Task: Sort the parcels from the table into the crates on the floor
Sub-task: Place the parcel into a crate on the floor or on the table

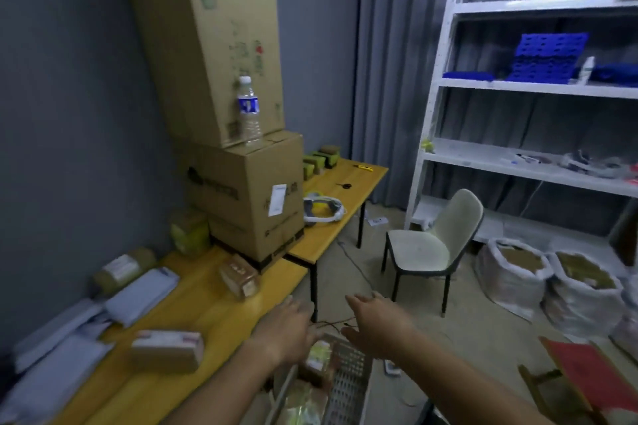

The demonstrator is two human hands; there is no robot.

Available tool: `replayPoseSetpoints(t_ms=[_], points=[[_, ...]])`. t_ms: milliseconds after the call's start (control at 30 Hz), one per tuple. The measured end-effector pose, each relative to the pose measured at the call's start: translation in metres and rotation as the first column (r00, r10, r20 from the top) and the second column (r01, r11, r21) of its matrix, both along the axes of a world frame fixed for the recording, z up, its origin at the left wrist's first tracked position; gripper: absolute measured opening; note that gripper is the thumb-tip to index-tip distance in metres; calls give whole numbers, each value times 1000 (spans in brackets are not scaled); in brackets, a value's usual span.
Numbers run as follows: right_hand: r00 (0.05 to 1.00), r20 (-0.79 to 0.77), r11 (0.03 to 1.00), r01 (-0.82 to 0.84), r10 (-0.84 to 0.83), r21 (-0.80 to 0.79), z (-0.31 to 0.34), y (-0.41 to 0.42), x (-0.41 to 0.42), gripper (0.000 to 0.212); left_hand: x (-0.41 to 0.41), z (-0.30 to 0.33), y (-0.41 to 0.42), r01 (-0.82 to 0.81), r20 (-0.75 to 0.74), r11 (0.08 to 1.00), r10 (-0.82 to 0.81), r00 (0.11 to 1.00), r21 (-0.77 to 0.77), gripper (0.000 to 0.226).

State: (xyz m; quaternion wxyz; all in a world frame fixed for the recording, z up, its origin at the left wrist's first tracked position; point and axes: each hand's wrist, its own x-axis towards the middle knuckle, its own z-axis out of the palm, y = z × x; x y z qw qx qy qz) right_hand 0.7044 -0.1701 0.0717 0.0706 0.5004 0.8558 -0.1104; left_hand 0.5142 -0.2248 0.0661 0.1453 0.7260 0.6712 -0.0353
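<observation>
Hands (290, 328) (374, 324) open above crated parcel (319, 355)

both bare forearms reach forward and down over the crate (348, 376). the left hand (288, 328) is spread flat, palm down, holding nothing. the right hand (374, 319), beside it, has fingers straight and thumb apart, also holding nothing.
</observation>
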Motion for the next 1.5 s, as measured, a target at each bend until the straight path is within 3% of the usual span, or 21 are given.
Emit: replayPoseSetpoints(t_ms=[300,600,1200,1500], points=[[962,40,962,-268,270,-49,2,-43,-185,75,-170,-1,-90,-268,37,963,268,963,13,70],[914,83,917,-395,398,-46,-12,-37,-279,75,-259,-33,-106,-419,67,907,417,906,30,66],[884,111,877,-420,453,-232,-105,94,-374,77,-355,-150,12,-452,18,875,462,887,-173,69],[911,142,876,-315,387,-365,-174,115,-414,76,-419,-235,63,-268,-51,910,266,963,-315,100]])
